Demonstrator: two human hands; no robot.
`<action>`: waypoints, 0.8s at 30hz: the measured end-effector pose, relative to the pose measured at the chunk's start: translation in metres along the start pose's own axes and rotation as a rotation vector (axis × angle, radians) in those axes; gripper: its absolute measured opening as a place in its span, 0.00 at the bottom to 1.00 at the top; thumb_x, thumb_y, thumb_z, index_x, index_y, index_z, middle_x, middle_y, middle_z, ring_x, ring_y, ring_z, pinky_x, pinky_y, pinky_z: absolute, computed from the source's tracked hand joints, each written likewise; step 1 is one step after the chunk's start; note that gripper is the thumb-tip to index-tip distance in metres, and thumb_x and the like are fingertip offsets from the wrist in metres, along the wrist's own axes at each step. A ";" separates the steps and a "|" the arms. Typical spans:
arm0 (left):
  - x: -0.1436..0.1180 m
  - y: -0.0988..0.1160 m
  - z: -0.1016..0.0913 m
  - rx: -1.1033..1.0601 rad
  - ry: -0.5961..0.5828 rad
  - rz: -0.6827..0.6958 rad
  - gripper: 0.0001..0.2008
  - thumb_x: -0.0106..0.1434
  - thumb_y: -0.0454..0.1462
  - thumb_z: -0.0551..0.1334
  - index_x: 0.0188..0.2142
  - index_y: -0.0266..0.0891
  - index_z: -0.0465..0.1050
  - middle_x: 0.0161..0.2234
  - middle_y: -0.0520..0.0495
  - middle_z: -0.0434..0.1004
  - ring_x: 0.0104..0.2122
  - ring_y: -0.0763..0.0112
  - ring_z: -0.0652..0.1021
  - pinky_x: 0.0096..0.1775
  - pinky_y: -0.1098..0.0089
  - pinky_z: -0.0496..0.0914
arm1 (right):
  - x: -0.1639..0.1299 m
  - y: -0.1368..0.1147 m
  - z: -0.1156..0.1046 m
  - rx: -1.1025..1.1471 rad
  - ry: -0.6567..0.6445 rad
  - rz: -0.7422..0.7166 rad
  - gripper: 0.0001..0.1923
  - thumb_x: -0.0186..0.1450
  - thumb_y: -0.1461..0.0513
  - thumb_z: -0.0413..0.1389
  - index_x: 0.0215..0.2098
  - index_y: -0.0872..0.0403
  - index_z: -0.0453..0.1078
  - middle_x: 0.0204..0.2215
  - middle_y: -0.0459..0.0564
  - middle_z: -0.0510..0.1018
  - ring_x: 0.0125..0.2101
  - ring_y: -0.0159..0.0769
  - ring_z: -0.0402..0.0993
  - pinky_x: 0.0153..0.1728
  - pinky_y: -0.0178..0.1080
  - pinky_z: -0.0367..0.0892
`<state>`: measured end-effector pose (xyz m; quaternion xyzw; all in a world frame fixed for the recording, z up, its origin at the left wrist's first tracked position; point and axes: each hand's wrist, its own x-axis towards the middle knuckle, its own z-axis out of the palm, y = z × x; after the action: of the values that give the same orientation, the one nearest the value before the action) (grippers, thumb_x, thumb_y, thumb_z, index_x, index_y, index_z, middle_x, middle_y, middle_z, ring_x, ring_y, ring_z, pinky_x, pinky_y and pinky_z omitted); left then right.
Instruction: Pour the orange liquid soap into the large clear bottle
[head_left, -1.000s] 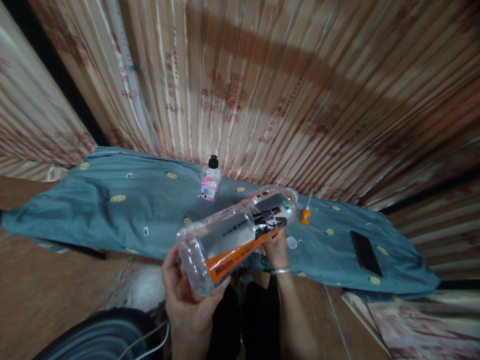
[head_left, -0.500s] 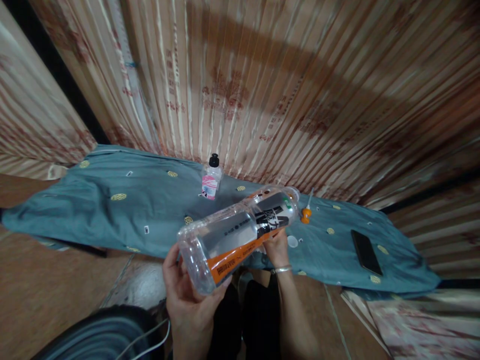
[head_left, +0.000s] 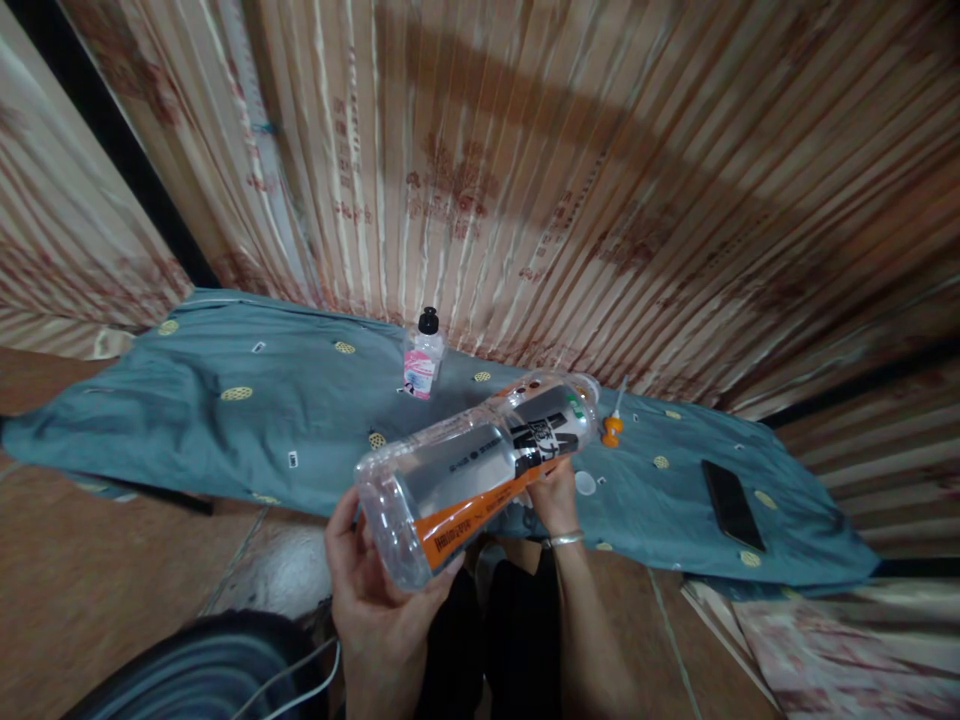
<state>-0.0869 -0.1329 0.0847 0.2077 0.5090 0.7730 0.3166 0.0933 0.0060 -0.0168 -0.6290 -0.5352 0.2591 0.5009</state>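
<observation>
The bottle is being held tilted above the cloth's near edge, base cupped by the left hand, neck end pinched by the right hand; both grips prob. best kept firm & steady w/ rotation slow.

Both forearms rise from the near edge, side by side. The left hand sits near and low, palm up, its thumb up on the left and its fingers curled up on the right, closed in a cupping grip. The right hand is farther and to the right, wrist bent, fingers wrapped in a closed grip, with a thin bangle at the wrist.
</observation>
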 end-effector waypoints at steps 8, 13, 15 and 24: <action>-0.002 0.003 0.001 0.050 0.017 -0.016 0.43 0.41 0.40 0.81 0.58 0.43 0.71 0.50 0.43 0.80 0.45 0.56 0.83 0.44 0.65 0.78 | 0.000 -0.002 0.000 0.002 0.003 -0.021 0.22 0.50 0.51 0.66 0.39 0.50 0.69 0.37 0.52 0.84 0.39 0.48 0.81 0.42 0.47 0.76; 0.001 0.000 -0.003 0.047 0.004 -0.009 0.44 0.40 0.39 0.81 0.57 0.43 0.71 0.50 0.43 0.80 0.46 0.56 0.82 0.44 0.65 0.78 | -0.001 -0.009 0.000 0.040 -0.016 -0.038 0.22 0.50 0.53 0.66 0.41 0.50 0.69 0.36 0.51 0.84 0.37 0.48 0.81 0.41 0.47 0.76; 0.001 0.000 -0.002 0.044 0.008 -0.015 0.44 0.40 0.40 0.81 0.57 0.43 0.71 0.50 0.43 0.80 0.46 0.56 0.82 0.44 0.65 0.78 | -0.001 -0.010 0.000 0.052 -0.009 -0.041 0.23 0.50 0.53 0.66 0.41 0.50 0.69 0.35 0.51 0.84 0.37 0.48 0.81 0.40 0.47 0.77; -0.006 0.007 0.008 -0.020 0.024 -0.038 0.43 0.43 0.41 0.81 0.59 0.44 0.70 0.50 0.42 0.80 0.46 0.56 0.83 0.45 0.64 0.78 | -0.001 -0.003 -0.001 -0.014 0.022 -0.040 0.21 0.50 0.53 0.66 0.38 0.49 0.69 0.34 0.50 0.83 0.37 0.48 0.80 0.41 0.48 0.76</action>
<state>-0.0796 -0.1336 0.0938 0.1855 0.5087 0.7745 0.3270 0.0928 0.0049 -0.0138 -0.6245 -0.5440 0.2384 0.5073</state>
